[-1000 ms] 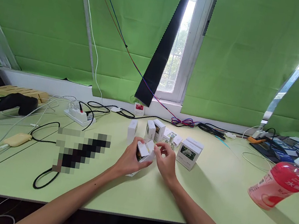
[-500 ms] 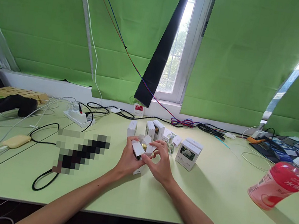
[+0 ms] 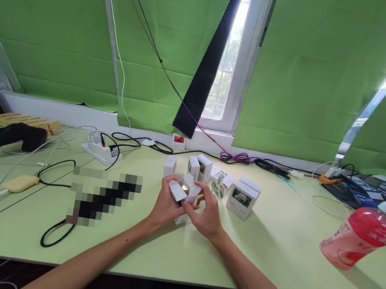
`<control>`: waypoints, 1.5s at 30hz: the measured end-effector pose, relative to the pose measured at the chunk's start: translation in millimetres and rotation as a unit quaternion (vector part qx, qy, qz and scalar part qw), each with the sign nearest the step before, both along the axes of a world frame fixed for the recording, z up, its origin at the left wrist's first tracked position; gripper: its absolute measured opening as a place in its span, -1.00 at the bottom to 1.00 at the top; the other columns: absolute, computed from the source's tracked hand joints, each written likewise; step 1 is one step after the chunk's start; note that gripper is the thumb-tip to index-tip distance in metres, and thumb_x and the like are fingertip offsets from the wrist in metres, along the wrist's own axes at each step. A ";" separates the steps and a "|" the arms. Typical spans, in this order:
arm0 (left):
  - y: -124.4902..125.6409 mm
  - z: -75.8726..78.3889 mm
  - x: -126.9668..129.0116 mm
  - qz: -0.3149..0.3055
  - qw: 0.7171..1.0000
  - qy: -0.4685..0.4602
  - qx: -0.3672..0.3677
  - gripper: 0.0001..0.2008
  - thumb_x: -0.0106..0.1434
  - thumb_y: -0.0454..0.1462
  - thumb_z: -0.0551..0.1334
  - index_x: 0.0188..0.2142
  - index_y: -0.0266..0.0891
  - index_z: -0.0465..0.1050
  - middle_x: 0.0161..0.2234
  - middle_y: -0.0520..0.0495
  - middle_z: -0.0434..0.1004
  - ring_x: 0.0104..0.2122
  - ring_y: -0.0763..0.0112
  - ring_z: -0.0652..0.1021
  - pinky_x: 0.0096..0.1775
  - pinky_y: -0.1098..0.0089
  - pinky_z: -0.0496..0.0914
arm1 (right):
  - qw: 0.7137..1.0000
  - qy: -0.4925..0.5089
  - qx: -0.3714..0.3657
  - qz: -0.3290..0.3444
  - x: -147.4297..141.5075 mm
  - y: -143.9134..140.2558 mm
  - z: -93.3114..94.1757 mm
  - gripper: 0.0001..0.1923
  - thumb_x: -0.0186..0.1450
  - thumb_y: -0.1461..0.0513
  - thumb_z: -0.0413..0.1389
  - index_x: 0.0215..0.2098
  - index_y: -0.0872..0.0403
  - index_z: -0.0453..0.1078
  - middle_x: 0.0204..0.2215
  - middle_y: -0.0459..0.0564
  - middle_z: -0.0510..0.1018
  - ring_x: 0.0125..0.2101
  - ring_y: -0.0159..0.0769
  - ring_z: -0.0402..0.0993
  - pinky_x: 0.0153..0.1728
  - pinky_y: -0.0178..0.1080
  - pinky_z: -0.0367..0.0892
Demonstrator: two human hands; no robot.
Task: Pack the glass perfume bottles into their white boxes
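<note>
Between both hands is a small white carton [image 3: 177,191] with its top flaps raised. A gold round cap [image 3: 185,189] shows inside it; what lies below the cap is hidden. My left hand [image 3: 164,207] grips the carton's left side. On the other side, my right hand [image 3: 209,214] holds the carton near its rim with thumb and fingers. A clear glass bottle [image 3: 218,188] stands just beyond my right hand. White cartons with flower pictures [image 3: 242,199] stand to the right, and more small white cartons [image 3: 205,168] are behind my hands.
At the right stands a pink drink bottle [image 3: 361,237] with a white cap. A white power strip [image 3: 102,150] and loose cables lie at the back left. A black object [image 3: 107,199], partly pixelated, is left of my hands. Bundled black cable [image 3: 273,168] runs along the wall.
The open carton's flaps have shifted slightly, and more of its lower front shows beneath my fingers. Both hands keep nearly the same place.
</note>
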State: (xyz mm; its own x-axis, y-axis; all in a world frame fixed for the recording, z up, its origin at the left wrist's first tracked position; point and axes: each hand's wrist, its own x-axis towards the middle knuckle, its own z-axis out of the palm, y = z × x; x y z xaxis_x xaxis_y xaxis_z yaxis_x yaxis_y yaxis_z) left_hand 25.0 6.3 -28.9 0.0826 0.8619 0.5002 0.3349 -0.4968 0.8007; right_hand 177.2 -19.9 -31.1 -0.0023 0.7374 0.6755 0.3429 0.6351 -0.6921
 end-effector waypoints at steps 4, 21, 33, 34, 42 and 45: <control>3.9 -6.2 -1.0 -0.023 0.999 -0.013 0.025 -0.20 -0.10 -0.15 0.52 -0.01 -0.02 0.02 0.15 -0.13 0.21 -0.01 0.25 0.48 -0.04 0.23 0.44 | 1.000 0.004 0.010 -0.007 4.8 3.1 0.1 -0.55 0.24 0.23 0.15 0.11 -0.01 0.32 -0.14 0.02 0.56 -0.31 -0.24 0.47 -0.31 -0.19 0.42; 2.9 -4.0 0.0 -0.090 0.990 -0.071 0.077 -0.36 0.05 -0.22 0.49 0.00 -0.02 0.15 0.09 -0.10 0.29 0.09 0.20 0.53 0.01 0.16 0.54 | 0.998 0.035 0.047 0.008 26.2 23.2 -4.2 -0.63 0.33 0.19 0.20 0.08 -0.02 0.31 -0.13 0.03 0.56 -0.18 -0.19 0.50 -0.19 -0.12 0.47; 2.2 4.0 -8.1 -0.063 0.984 0.045 0.162 -0.58 0.26 -0.21 0.37 0.09 -0.03 0.37 0.10 -0.16 0.29 0.18 0.15 0.43 0.01 0.18 0.56 | 0.994 0.019 0.101 -0.024 21.5 21.4 -2.7 -0.71 0.31 0.22 0.24 -0.03 -0.01 0.34 -0.13 0.04 0.46 -0.18 -0.22 0.46 -0.28 -0.18 0.45; 2.1 4.4 -7.9 -0.060 0.983 0.048 0.164 -0.61 0.26 -0.21 0.37 0.07 -0.04 0.38 0.09 -0.16 0.30 0.19 0.14 0.42 0.00 0.19 0.56 | 0.994 0.018 0.105 -0.027 21.3 21.2 -2.4 -0.72 0.31 0.23 0.24 -0.04 -0.01 0.34 -0.14 0.04 0.46 -0.18 -0.21 0.45 -0.29 -0.18 0.45; 0.4 7.3 -6.4 -0.065 0.985 0.024 0.157 -0.72 0.27 -0.19 0.37 -0.06 -0.10 0.40 0.06 -0.13 0.37 0.09 0.23 0.48 -0.08 0.29 0.55 | 0.989 0.029 0.133 -0.053 19.7 19.8 -1.3 -0.71 0.25 0.24 0.29 -0.10 -0.02 0.34 -0.16 0.01 0.50 -0.19 -0.21 0.46 -0.31 -0.19 0.43; 1.7 5.7 -7.6 -0.077 0.985 0.008 0.151 -0.70 0.26 -0.19 0.37 -0.07 -0.10 0.37 0.03 -0.13 0.39 0.08 0.23 0.49 -0.06 0.26 0.55 | 0.989 0.038 0.128 -0.059 19.6 19.4 -2.1 -0.69 0.23 0.23 0.31 -0.12 -0.02 0.34 -0.17 -0.01 0.52 -0.19 -0.20 0.48 -0.30 -0.18 0.43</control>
